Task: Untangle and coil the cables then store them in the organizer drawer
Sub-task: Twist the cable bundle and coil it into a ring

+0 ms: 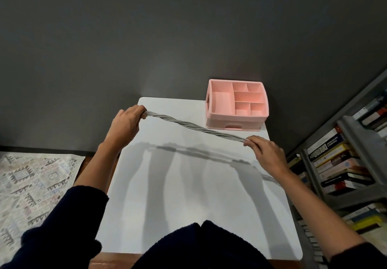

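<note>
The twisted cables [194, 127] hang above the tabletop [188, 206] — long axis far-left to near-right — one end clenched in the left grip [127, 122], the other in the right grip [268, 151], nearer the organizer [240, 119].

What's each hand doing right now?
Left hand: grips one end of the twisted grey cables.
Right hand: pinches the other end.

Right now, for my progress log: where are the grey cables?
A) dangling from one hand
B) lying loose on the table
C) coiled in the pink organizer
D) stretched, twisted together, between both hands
D: the twisted grey cables run from the left hand to the right hand, each gripping one end, above the table.
</note>
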